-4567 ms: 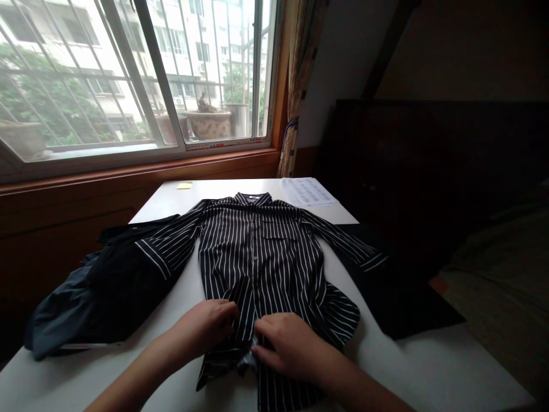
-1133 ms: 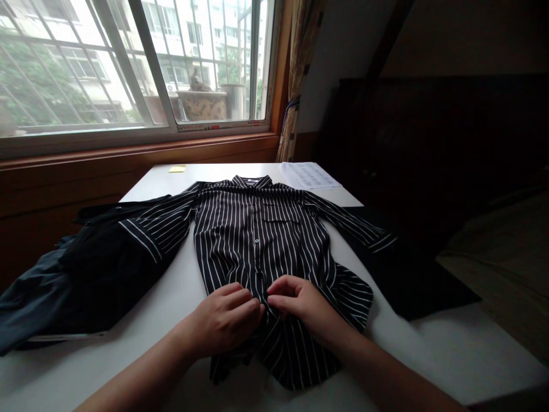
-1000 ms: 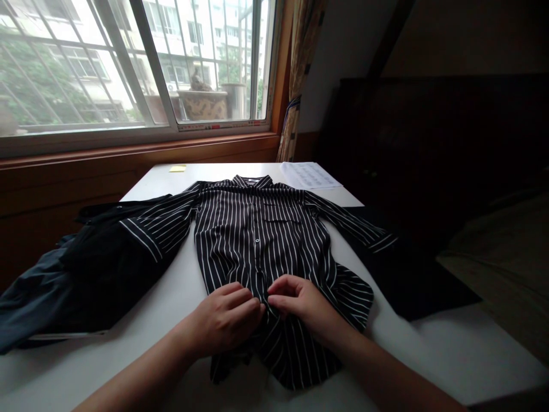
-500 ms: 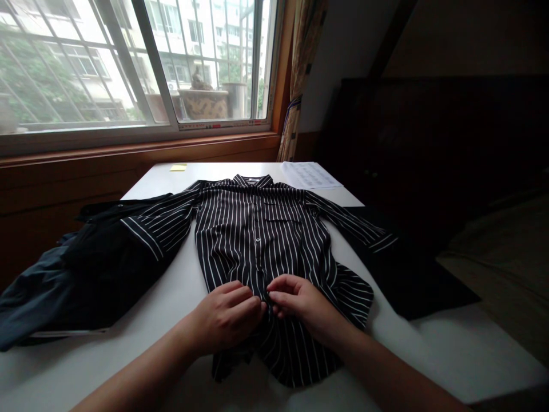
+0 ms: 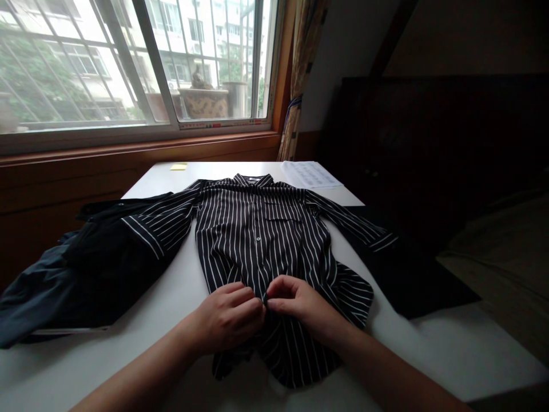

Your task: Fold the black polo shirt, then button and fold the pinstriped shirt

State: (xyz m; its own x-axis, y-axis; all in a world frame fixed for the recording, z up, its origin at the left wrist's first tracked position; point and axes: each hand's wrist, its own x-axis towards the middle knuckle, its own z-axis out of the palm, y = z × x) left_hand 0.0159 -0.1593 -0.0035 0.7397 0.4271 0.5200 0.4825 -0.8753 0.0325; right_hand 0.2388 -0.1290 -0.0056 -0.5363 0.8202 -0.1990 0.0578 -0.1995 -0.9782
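Note:
A black shirt with white stripes (image 5: 274,246) lies front up on the white table, collar toward the window and sleeves spread to both sides. One button shows on its front placket above my hands. My left hand (image 5: 234,315) is closed on the lower placket, its fingers curled over the cloth. Right beside it, my right hand (image 5: 300,300) pinches the placket between thumb and forefinger. The fingertips of the two hands nearly meet, and they hide that bit of the placket. Below them the hem hangs in loose folds, partly lifted.
Dark folded clothes (image 5: 98,269) lie on the left of the table (image 5: 180,303), under one cuff. Black cloth (image 5: 412,280) is under the other sleeve. Printed sheets (image 5: 311,174) and a yellow sticky note (image 5: 178,166) lie at the far edge, below the window.
My right thumb and forefinger have shifted slightly at the placket, and its other fingers are less visible beneath. My left hand stays almost where it was, still on the cloth.

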